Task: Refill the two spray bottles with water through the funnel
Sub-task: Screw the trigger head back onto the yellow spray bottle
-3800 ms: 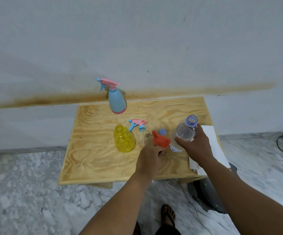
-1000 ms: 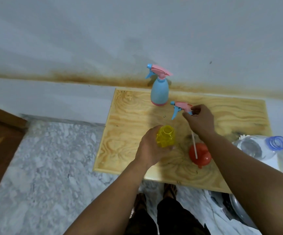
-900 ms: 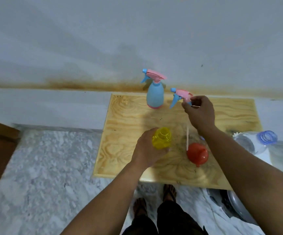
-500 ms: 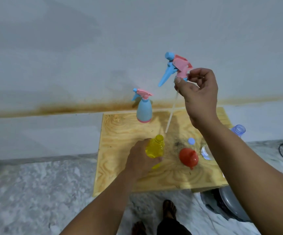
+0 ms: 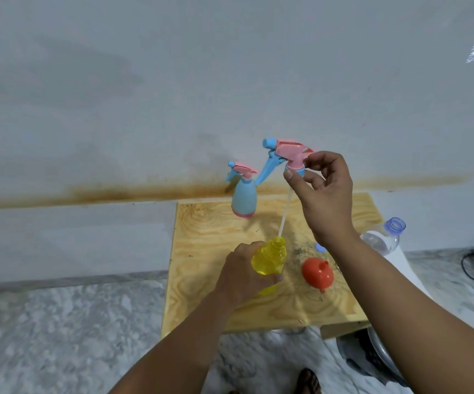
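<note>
My left hand grips the yellow bottle on the bench; my right hand's fingers pinch the trigger head, tube tip at its neck. Blue bottle is capped, funnel idle: I judge we're about halfway.

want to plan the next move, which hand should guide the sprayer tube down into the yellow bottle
Right. The right hand already pinches the spray head, whose tube tip sits at the mouth of the yellow bottle. The left hand is wrapped around that bottle, steadying it on the table.
</note>
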